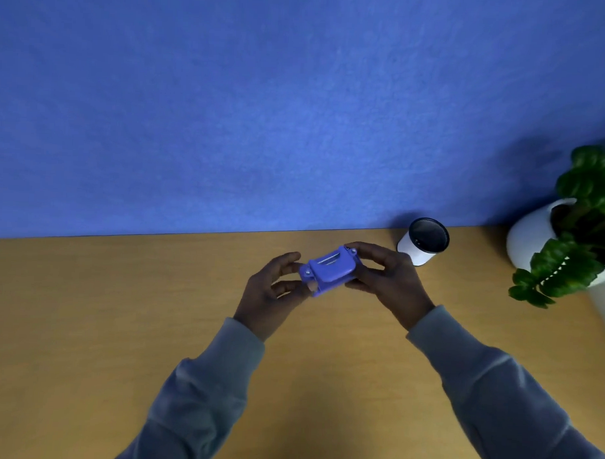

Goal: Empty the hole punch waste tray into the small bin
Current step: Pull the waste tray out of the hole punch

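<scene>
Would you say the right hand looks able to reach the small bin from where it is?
Probably yes: the right hand is just in front of the bin, with nothing between them, though it holds the punch.

Small blue plastic hole punch point(330, 269): underside and waste tray hidden, both ends covered by fingers. White pot with green leafy plant point(547, 238) at 3 o'clock cut by frame edge. Grey sleeves point(514, 405) cropped at 6 o'clock.

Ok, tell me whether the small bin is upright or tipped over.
Upright. The small bin stands on its base on the desk, open mouth facing up, just beyond the right hand.
</scene>
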Available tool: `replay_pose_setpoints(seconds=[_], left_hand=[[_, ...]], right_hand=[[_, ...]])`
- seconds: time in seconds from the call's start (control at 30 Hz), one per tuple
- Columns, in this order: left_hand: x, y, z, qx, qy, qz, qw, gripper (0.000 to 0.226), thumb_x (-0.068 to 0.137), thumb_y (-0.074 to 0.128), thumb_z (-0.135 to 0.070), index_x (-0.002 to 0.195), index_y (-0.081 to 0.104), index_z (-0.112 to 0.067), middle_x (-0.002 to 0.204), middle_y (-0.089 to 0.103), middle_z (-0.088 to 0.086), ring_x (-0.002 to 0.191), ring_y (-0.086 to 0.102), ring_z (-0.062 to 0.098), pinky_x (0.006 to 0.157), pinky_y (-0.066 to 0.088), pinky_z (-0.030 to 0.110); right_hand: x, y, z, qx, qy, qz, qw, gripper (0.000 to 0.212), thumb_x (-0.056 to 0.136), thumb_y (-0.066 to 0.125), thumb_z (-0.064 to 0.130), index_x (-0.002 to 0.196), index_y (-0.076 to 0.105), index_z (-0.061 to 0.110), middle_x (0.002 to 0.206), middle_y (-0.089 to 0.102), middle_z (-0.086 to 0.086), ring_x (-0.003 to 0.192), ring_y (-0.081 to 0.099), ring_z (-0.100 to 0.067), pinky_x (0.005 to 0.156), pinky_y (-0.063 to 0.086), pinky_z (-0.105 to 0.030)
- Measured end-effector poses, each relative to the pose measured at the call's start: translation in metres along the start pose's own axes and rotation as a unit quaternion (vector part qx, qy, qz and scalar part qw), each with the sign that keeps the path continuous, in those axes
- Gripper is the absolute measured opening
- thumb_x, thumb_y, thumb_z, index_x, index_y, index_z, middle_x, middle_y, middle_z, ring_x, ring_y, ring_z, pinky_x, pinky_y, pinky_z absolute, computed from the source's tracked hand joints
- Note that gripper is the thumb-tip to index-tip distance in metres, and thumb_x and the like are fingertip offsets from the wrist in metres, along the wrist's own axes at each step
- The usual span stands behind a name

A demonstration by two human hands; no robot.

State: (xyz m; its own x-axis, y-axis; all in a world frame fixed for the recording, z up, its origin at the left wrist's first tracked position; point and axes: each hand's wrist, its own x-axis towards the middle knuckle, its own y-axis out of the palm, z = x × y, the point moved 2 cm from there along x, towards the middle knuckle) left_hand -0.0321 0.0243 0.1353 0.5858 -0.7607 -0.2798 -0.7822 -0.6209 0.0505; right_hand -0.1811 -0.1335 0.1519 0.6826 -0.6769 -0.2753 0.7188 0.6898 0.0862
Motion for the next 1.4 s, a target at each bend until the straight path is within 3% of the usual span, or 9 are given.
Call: replay_pose_setpoints(seconds=[0.13,0.3,0.57,0.67,0.8,0.97,1.07,1.17,1.4], left_hand=[[-0.017,0.001,-0.010,-0.097,-0.064,0.032,0.993,0.039,0.083,0.076,-0.015,0.119,0.066,-0.005,0.098,0.070,0.012,0.079,0.070,0.019,0.082,0.059,0.039],[-0.036,0.007,-0.017,-0.089,-0.108,0.077,0.987,0.028,0.083,0.072,-0.024,0.106,0.073,-0.009,0.093,0.073,0.012,0.080,0.072,0.021,0.072,0.060,0.036],[-0.051,0.010,-0.006,-0.070,-0.158,0.095,0.980,0.026,0.078,0.076,-0.025,0.099,0.076,-0.011,0.091,0.075,0.010,0.083,0.073,0.023,0.074,0.061,0.045],[-0.055,0.010,-0.002,-0.080,-0.158,0.074,0.981,0.023,0.075,0.078,-0.024,0.095,0.077,-0.012,0.092,0.073,0.011,0.084,0.071,0.023,0.074,0.060,0.044],[-0.063,0.013,0.003,-0.091,-0.155,0.059,0.982,0.028,0.078,0.077,-0.021,0.101,0.075,-0.007,0.095,0.072,0.013,0.086,0.071,0.025,0.073,0.059,0.043],[-0.074,0.026,0.011,-0.122,-0.164,0.069,0.976,0.037,0.072,0.077,-0.028,0.102,0.075,-0.008,0.099,0.072,0.012,0.091,0.072,0.026,0.078,0.060,0.047],[-0.078,0.033,0.014,-0.148,-0.159,0.072,0.973,0.032,0.074,0.075,-0.025,0.102,0.075,-0.008,0.101,0.072,0.012,0.093,0.072,0.025,0.078,0.060,0.047],[-0.079,0.037,0.015,-0.146,-0.155,0.078,0.974,0.028,0.078,0.074,-0.022,0.103,0.074,-0.008,0.101,0.072,0.010,0.093,0.072,0.022,0.079,0.060,0.046],[-0.080,0.040,0.013,-0.108,-0.144,0.087,0.980,0.017,0.088,0.069,-0.014,0.104,0.074,-0.012,0.101,0.075,0.006,0.095,0.073,0.025,0.085,0.058,0.055]], right_hand=[[-0.005,-0.005,0.019,-0.053,-0.003,0.070,0.996,0.030,0.093,0.066,-0.002,0.121,0.072,0.007,0.122,0.073,-0.010,0.100,0.074,-0.035,0.077,0.064,-0.037],[-0.015,-0.001,0.025,-0.092,-0.013,0.142,0.985,0.033,0.094,0.062,-0.007,0.124,0.070,0.004,0.120,0.074,-0.010,0.095,0.075,-0.028,0.074,0.064,-0.038],[-0.028,0.017,0.007,-0.125,-0.039,0.183,0.974,0.036,0.093,0.065,-0.004,0.125,0.071,0.010,0.112,0.078,-0.005,0.087,0.073,-0.021,0.068,0.059,-0.032],[-0.033,0.022,-0.002,-0.129,-0.045,0.159,0.978,0.043,0.091,0.065,-0.007,0.127,0.068,0.016,0.116,0.075,-0.007,0.091,0.074,-0.027,0.070,0.060,-0.032],[-0.040,0.024,-0.014,-0.156,-0.070,0.077,0.982,0.035,0.089,0.066,-0.009,0.118,0.072,0.010,0.108,0.076,-0.003,0.073,0.071,-0.023,0.066,0.060,-0.032],[-0.049,0.018,-0.016,-0.192,-0.095,0.085,0.973,0.035,0.088,0.069,-0.007,0.117,0.073,0.011,0.109,0.076,-0.003,0.092,0.073,-0.026,0.077,0.062,-0.033],[-0.052,0.004,-0.010,-0.094,-0.025,0.089,0.991,0.030,0.091,0.067,-0.004,0.119,0.069,0.006,0.108,0.076,-0.016,0.095,0.075,-0.028,0.082,0.062,-0.038],[-0.054,-0.005,-0.007,-0.026,0.033,0.015,0.999,0.016,0.094,0.067,0.007,0.107,0.075,0.004,0.096,0.075,-0.020,0.086,0.070,-0.032,0.080,0.060,-0.044],[-0.060,0.009,-0.005,0.023,0.117,0.012,0.993,0.021,0.093,0.070,0.020,0.087,0.079,0.001,0.077,0.072,-0.010,0.075,0.068,-0.021,0.069,0.055,-0.033]])
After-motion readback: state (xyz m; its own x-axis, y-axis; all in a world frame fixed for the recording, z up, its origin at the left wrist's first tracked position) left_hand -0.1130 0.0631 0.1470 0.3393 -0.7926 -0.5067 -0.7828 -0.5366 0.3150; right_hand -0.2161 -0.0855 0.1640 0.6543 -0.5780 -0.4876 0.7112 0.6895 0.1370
